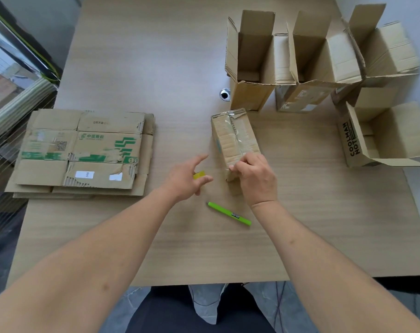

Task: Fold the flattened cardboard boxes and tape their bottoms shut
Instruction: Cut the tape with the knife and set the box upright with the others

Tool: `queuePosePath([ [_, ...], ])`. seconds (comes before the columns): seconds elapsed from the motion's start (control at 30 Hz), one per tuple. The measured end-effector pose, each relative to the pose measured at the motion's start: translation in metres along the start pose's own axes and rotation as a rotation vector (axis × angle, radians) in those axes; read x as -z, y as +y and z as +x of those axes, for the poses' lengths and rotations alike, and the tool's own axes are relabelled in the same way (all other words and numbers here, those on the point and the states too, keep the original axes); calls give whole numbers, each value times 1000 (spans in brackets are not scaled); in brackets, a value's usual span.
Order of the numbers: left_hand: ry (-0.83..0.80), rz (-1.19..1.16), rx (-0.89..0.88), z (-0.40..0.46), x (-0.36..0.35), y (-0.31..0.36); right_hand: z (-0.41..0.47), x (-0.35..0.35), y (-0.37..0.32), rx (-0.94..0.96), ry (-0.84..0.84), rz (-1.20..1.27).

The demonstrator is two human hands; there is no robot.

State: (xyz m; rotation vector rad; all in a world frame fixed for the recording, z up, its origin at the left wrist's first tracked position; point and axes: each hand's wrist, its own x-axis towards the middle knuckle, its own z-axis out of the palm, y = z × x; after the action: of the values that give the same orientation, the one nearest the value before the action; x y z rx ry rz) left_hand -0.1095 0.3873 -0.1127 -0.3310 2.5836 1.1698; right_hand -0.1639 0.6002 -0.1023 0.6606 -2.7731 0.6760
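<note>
The right hand point(255, 179) pinches the near end of the taped box point(235, 140) on the table point(180, 248), while the left hand point(188, 177) hovers with relaxed, spread fingers.

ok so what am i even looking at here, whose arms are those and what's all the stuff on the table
This is a single picture from a camera worn on a person's head, looking down at their own two bare arms. There is no machine.

The right hand grips the near end of a small cardboard box that has clear tape along its seam. The left hand is open and holds nothing; it hovers above a small yellow object, too hidden to identify.

On the wooden table a stack of flattened boxes lies at the left. At the back right, four folded boxes stand with their top flaps open. A green pen-like tool lies near the wrists.
</note>
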Motion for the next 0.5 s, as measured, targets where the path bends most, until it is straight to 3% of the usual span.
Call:
queuePosePath([
  [0.27, -17, -76, -62, -9, 7, 5, -10, 10, -11, -57, -64, 96],
  [0.43, 20, -59, -59, -14, 12, 13, -34, 11, -15, 33, -20, 102],
  [0.5, 31, -71, -60, -16, 12, 13, -46, 5, -13, 8, -140, 125],
])
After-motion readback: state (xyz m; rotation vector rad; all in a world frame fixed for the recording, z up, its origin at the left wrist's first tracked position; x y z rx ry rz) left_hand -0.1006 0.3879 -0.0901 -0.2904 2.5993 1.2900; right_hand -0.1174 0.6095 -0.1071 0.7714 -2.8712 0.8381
